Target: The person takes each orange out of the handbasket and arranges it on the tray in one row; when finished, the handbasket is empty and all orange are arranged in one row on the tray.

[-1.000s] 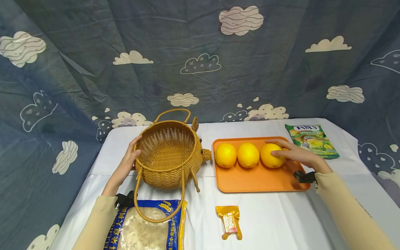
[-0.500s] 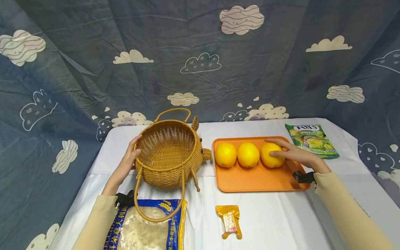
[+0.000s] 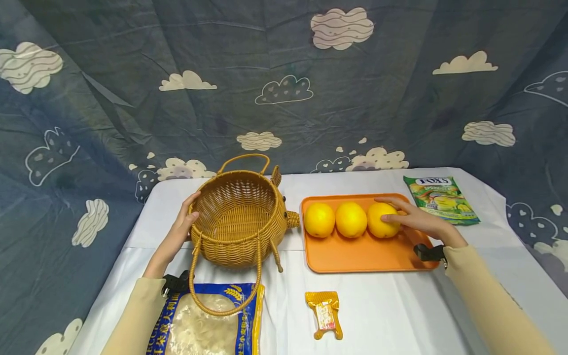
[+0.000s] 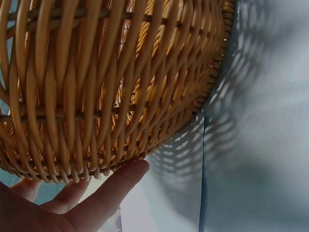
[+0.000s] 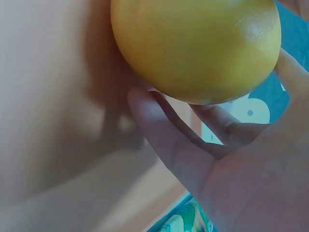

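Observation:
My left hand rests against the left side of a round wicker basket, its fingers fairly straight and its thumb at the rim. In the left wrist view the fingertips touch the weave of the wicker basket. On an orange tray, three oranges stand in a row: a left orange, a middle orange and a right orange. My right hand holds the right one, thumb in front and fingers behind. The right wrist view shows fingers curved round this orange, low on its side.
A blue pasta bag lies at the front left, under the basket's hanging handle. A small gold-wrapped snack lies at front centre. The green FOX'S bag is behind and right of the tray. A patterned cloth hangs behind the table.

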The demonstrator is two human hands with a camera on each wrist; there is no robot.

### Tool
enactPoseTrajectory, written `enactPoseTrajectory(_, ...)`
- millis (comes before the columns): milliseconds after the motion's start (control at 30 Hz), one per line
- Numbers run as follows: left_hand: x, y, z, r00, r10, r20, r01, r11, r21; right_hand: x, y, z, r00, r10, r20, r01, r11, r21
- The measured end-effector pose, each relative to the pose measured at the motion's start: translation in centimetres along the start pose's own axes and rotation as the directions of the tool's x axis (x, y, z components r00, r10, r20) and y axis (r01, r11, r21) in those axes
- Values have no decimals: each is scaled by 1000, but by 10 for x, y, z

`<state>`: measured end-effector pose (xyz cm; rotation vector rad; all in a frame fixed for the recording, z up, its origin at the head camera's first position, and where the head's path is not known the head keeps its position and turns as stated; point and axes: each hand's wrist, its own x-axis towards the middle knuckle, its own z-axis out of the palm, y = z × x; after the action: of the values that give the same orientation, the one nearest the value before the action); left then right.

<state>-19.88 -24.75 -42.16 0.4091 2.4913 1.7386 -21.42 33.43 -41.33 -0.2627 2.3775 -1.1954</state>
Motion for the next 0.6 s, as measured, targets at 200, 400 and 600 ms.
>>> enactPoseTrajectory(200,2,0,1,1000,-3,10,3,1000,-7,-2,2,1,1000,17,-24,-17,1000,-15)
enactPoseTrajectory(400,2,7,-3,998,-30,51,29,1000,12,-6,-7,-2,991,-35,-126,25,997,-75)
enactPoseTrajectory(600,2,28,-18,989,-37,143,20,993,119,-7,-24,-4,956,-118,-270,81,986,-145)
